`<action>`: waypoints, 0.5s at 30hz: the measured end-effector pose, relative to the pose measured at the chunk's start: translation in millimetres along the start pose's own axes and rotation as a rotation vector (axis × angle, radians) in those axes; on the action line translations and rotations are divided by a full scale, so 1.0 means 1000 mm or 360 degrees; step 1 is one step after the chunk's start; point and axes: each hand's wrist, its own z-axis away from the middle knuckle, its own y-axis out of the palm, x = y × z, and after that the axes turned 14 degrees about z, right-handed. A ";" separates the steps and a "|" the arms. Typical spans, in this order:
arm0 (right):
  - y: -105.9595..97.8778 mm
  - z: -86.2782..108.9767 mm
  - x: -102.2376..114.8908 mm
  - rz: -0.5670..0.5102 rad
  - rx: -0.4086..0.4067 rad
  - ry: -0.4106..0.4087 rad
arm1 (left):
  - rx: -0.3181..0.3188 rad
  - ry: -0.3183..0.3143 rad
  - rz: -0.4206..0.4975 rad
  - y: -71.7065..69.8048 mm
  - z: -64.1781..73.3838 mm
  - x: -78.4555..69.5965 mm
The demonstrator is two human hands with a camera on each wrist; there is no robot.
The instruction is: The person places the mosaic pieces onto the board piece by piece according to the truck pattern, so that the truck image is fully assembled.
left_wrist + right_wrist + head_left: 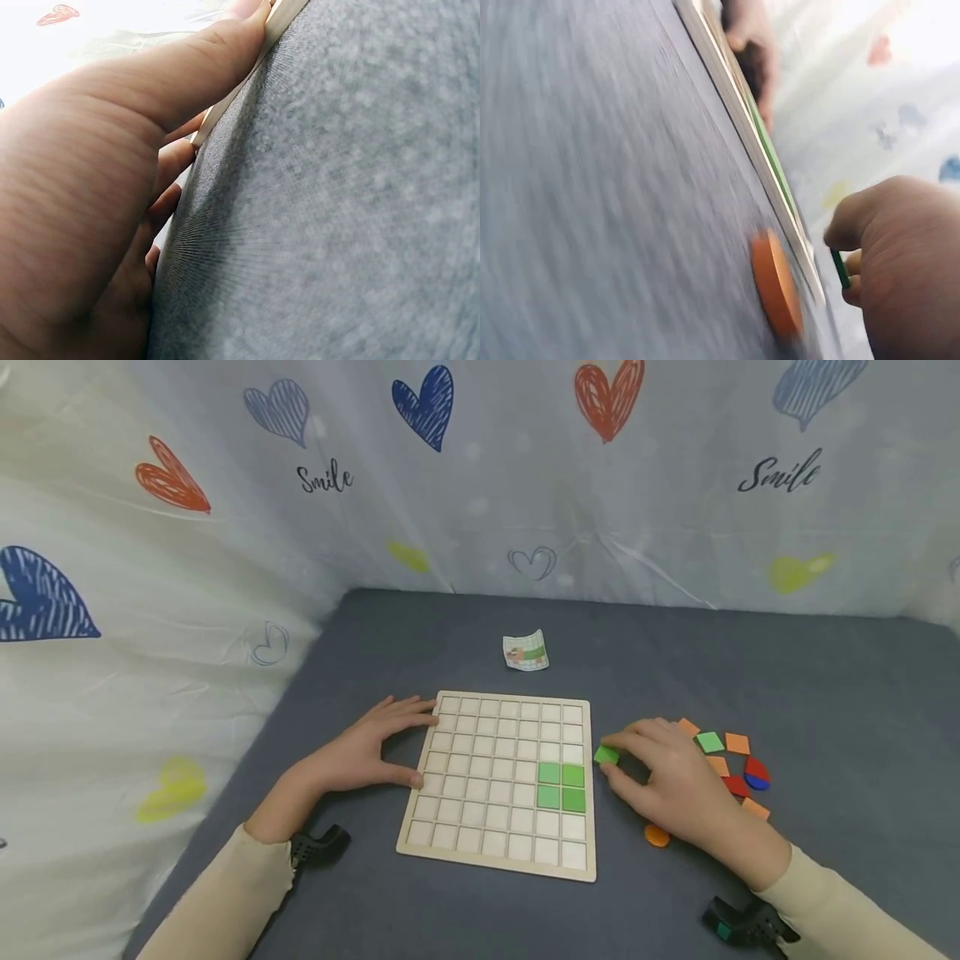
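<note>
A pale wooden grid board (471,791) lies on the dark grey table, with green square tiles (561,787) filling a two-by-two block near its right edge. My left hand (365,747) rests at the board's left side, thumb and fingertips touching the rim with the fingers fairly straight. Just off the right rim, my right hand (671,777) pinches a green square tile (607,755) between thumb and fingers. That tile shows edge-on as a thin green strip (840,268) in the right wrist view.
Loose orange, green, red and blue pieces (737,743) lie beyond and beside the right hand. An orange round piece (657,836) sits below it. Behind the board is a small printed picture card (526,651). A curtain with hearts (480,485) hangs at the back.
</note>
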 end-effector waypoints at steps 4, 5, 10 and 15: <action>0.005 -0.004 0.014 -0.0048 -0.0017 -0.0114 | 0.0003 -0.0011 0.0014 0.000 0.001 0.001; 0.006 -0.006 0.018 -0.0051 -0.0009 -0.0134 | 0.0002 -0.0010 0.0012 0.000 0.001 0.001; 0.013 -0.018 0.032 -0.0092 0.0057 -0.0175 | 0.0000 -0.0015 0.0021 -0.001 0.001 0.001; 0.022 -0.028 0.041 -0.0152 0.0091 -0.0214 | -0.0001 -0.0023 0.0031 0.000 -0.001 0.000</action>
